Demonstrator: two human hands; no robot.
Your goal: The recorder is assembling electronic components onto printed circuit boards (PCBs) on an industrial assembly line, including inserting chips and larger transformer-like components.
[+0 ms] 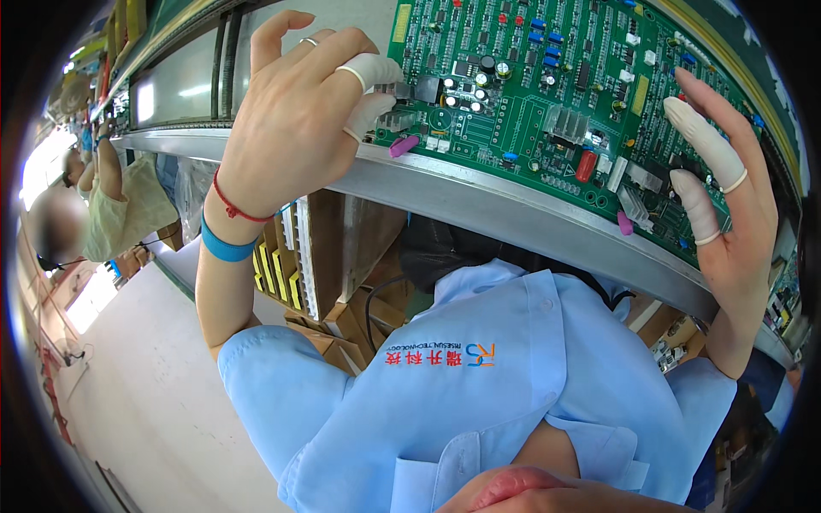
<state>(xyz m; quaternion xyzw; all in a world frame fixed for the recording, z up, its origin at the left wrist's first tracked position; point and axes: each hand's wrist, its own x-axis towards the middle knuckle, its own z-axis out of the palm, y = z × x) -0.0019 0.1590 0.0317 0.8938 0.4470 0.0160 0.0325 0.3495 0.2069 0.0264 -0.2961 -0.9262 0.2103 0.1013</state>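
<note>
A large green circuit board (517,109), crowded with small parts, lies on the metal rails. My left hand (295,111) is at its left end, thumb and index finger in white finger cots closed round a small translucent connector (393,89) at the board's edge. A second clear terminal block (395,121) and a pink plug (404,146) sit just below it. My right hand (746,209) reaches over the board's right part, its cot-covered thumb and index finger apart. Near those fingertips are a dark component (658,173) and another pink plug (625,224).
The conveyor's metal front rail (513,201) runs close to my body. Cardboard boxes (342,325) and a stack of yellow-edged pieces (278,269) stand beneath it. At the far left another person (128,205) works along the line beside a pale surface (162,368).
</note>
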